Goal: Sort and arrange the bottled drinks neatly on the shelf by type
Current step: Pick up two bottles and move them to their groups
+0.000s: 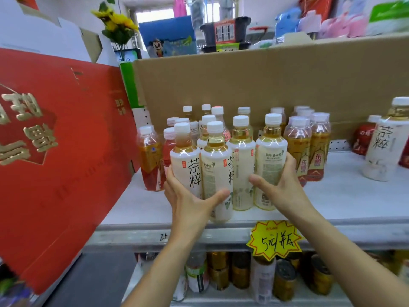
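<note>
The left grip (pixel 190 196) and right grip (pixel 282 185) clasp the white-label tea bottles (pixel 241 165) from either end. The bottles stand upright between them, at the shelf (pixel 354 196) front.

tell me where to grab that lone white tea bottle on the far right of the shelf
Take the lone tea bottle round its straight labelled middle, coming from the front. It stands upright with nothing in front of it on the shelf, while a red bottle stands close on its left. The right hand is nearer, though it now grips another tea bottle.
</note>
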### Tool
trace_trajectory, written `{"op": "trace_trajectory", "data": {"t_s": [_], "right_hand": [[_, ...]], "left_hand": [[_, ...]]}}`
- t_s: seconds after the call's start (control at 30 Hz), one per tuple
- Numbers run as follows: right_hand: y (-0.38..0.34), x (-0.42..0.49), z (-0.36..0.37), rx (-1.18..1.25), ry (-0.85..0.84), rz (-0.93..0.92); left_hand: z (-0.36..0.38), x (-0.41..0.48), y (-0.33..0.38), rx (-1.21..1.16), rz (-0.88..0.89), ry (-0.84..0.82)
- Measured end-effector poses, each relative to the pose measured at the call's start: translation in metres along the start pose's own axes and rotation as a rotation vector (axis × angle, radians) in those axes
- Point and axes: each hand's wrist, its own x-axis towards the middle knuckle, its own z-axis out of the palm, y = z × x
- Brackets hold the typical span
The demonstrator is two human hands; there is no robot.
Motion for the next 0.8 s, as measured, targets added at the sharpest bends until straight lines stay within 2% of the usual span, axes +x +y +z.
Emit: {"op": "trace_trajectory", "data": {"t_s": [0.37,0.63,0.8], "right_hand": [[0.005,0.012,-0.004,-0.052,-0.009,0.019],[-0.001,0.008,-0.005,-0.006,-0.082,0.063],[-0.008,0.002,-0.001,-0.023,-0.056,0.066]], "left_hand": [[0.048,0.002,0.004,0.061,0.048,0.059],[0.055,0.002,0.006,0.094,0.035,0.096],[0.054,-0.001,0.010,0.096,0.028,0.073]]}}
